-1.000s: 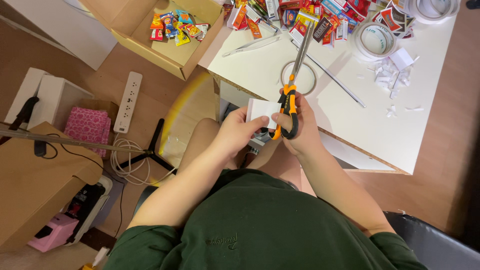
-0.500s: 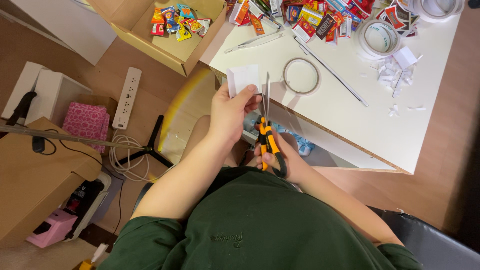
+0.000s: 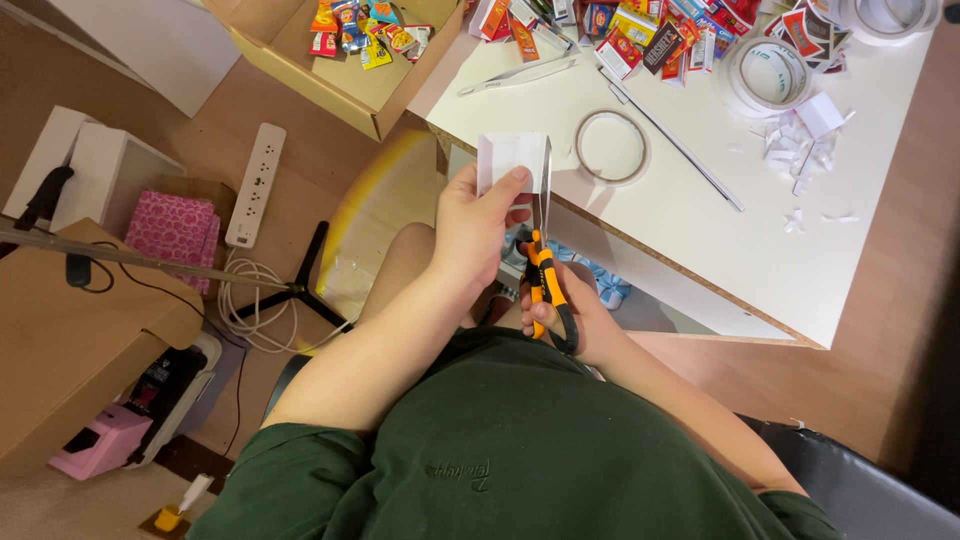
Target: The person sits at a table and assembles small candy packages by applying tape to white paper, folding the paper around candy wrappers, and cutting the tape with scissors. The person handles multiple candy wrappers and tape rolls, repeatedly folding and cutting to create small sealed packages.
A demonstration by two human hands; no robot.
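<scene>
Left hand (image 3: 478, 228): grip pinching white folded paper piece (image 3: 513, 162) at the white counter (image 3: 700, 240) edge. Right hand (image 3: 575, 320): grip closed through orange-black scissors (image 3: 545, 280) handles, blades up against the paper's right edge.

Evenly and warmly lit from overhead, bright without harshness. Strongest on the white table (image 3: 700, 230), nearly washed out there, faint detail lost around the paper scraps (image 3: 800, 150) and tape rolls (image 3: 770, 75). Soft shadow under the table edge and below the left hand (image 3: 480, 225); darker still toward the lower left floor and right margin. Mild sheen on the scissors (image 3: 545, 280). Sharp in the middle, slightly soft at the corners, with wide-angle stretching along the edges. Little motion blur.
</scene>
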